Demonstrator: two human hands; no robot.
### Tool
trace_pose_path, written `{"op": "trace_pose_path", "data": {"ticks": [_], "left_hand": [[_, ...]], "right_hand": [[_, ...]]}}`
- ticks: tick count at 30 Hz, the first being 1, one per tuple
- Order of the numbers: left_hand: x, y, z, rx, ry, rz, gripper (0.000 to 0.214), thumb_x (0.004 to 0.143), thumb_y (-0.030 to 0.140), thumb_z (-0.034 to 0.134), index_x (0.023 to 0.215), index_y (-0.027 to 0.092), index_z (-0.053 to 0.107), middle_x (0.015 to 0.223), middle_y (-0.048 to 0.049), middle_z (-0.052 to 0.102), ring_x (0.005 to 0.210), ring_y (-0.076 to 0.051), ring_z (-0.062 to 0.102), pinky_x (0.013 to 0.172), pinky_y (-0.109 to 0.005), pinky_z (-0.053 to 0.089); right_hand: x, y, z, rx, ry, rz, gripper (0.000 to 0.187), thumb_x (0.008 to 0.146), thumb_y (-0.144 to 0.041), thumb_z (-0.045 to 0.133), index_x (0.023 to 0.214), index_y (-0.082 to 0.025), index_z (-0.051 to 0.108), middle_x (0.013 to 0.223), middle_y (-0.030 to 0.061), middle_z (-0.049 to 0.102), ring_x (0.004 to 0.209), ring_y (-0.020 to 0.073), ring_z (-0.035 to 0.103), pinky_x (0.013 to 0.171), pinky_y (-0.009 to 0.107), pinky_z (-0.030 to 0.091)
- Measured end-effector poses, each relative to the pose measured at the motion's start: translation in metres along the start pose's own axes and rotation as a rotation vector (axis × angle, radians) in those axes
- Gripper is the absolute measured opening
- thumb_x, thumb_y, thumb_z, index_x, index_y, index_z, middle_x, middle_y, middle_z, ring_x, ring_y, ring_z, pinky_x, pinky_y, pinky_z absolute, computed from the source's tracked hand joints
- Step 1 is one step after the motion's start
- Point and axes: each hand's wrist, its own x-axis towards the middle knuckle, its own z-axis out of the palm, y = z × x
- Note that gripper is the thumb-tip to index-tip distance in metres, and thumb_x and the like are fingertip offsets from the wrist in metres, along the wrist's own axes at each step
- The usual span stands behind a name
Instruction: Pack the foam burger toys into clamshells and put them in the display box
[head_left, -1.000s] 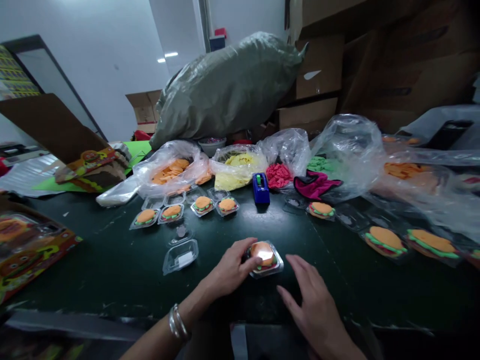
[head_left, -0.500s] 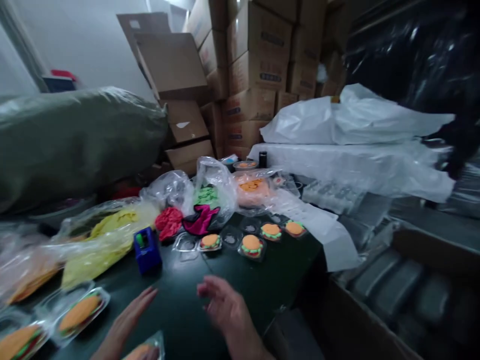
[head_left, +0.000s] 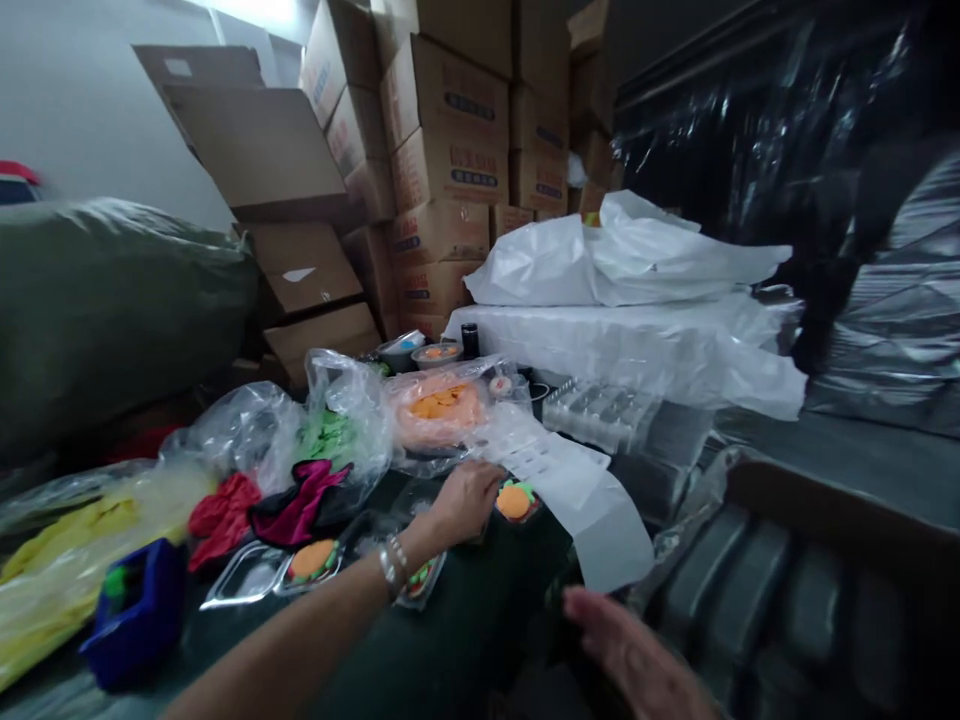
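My left hand [head_left: 469,495] reaches across the dark table to the row of clear plastic boxes with toy burgers, its fingers bent down and closed. Whatever they grip is hidden beneath the hand. Just right of it sits a boxed burger [head_left: 516,500] with an orange bun and green trim. Under my left forearm another boxed burger [head_left: 421,578] is partly covered. An open clear box with a burger [head_left: 313,560] lies farther left. My right hand [head_left: 637,650], smeared by motion, is at the lower right with fingers stretched out and nothing visible in it.
A blue tape dispenser [head_left: 135,612] stands at the left, near red cloth-like pieces [head_left: 223,518] and a bag of yellow material [head_left: 75,540]. White paper sheets [head_left: 581,500] hang over the table's right edge. An open carton [head_left: 817,500] of clear trays is at the right. Stacked cartons [head_left: 450,160] rise behind.
The view has swung to the right. My left hand has moved forward and right to the burger boxes. My right hand has moved to the right, toward the carton.
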Motion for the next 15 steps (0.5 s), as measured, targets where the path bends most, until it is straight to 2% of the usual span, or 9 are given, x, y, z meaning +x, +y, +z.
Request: {"op": "trace_pose_path", "data": {"ticks": [2,3,5,7,9,12,15], "left_hand": [[0.049,-0.002,0.017,-0.03,-0.091,0.004,0.029,0.093,0.014,0.041,0.104,0.015,0.067,0.096,-0.005,0.071,0.09,-0.015,0.065,0.086,-0.03,0.051],[0.071,-0.004,0.027,-0.035,-0.141,-0.002,0.026,0.094,0.014,0.043,0.102,0.015,0.067,0.09,-0.0034,0.071,0.082,-0.013,0.066,0.079,-0.028,0.053],[0.11,-0.012,0.042,-0.026,-0.207,-0.022,0.018,0.093,0.021,0.051,0.101,0.013,0.066,0.089,-0.003,0.069,0.076,-0.013,0.066,0.072,-0.029,0.055],[0.137,-0.03,0.049,0.011,-0.213,-0.055,0.021,0.092,0.028,0.056,0.106,0.013,0.062,0.099,-0.0054,0.067,0.082,-0.016,0.065,0.073,-0.033,0.056],[0.152,-0.057,0.046,0.066,-0.181,-0.092,0.027,0.092,0.032,0.056,0.113,0.014,0.059,0.11,-0.0078,0.063,0.092,-0.019,0.064,0.079,-0.038,0.056],[0.16,-0.101,0.035,0.154,-0.136,-0.129,0.032,0.092,0.033,0.056,0.119,0.016,0.056,0.119,-0.0093,0.059,0.1,-0.022,0.061,0.085,-0.042,0.054],[0.158,-0.13,0.028,0.239,-0.103,-0.151,0.033,0.091,0.032,0.057,0.119,0.016,0.056,0.124,-0.01,0.057,0.107,-0.024,0.058,0.091,-0.046,0.05]], "right_hand": [[0.03,-0.025,-0.021,-0.344,0.181,-0.132,0.053,0.073,-0.063,0.066,0.11,-0.025,0.07,0.124,0.0103,0.066,0.122,0.0304,0.053,0.103,0.041,0.039],[0.05,-0.037,-0.027,-0.481,0.212,-0.192,0.051,0.077,-0.061,0.062,0.11,-0.023,0.069,0.121,0.0111,0.067,0.117,0.0305,0.057,0.099,0.041,0.042],[0.096,-0.055,-0.033,-0.712,0.205,-0.291,0.048,0.083,-0.056,0.051,0.107,-0.018,0.068,0.111,0.012,0.07,0.101,0.0285,0.064,0.087,0.038,0.05],[0.143,-0.064,-0.033,-0.861,0.142,-0.358,0.041,0.086,-0.047,0.046,0.101,-0.016,0.068,0.101,0.0101,0.072,0.093,0.0248,0.066,0.082,0.034,0.052],[0.187,-0.063,-0.031,-0.938,0.086,-0.372,0.032,0.087,-0.038,0.046,0.093,-0.016,0.069,0.091,0.0071,0.073,0.087,0.0216,0.067,0.079,0.031,0.052],[0.241,-0.05,-0.02,-1.058,0.03,-0.338,0.023,0.09,-0.026,0.049,0.084,-0.016,0.069,0.08,0.0039,0.071,0.079,0.0187,0.067,0.076,0.032,0.052],[0.283,-0.034,-0.001,-1.21,-0.024,-0.317,0.017,0.093,-0.027,0.056,0.087,-0.015,0.066,0.089,0.0035,0.07,0.087,0.0187,0.065,0.084,0.039,0.051]]}}
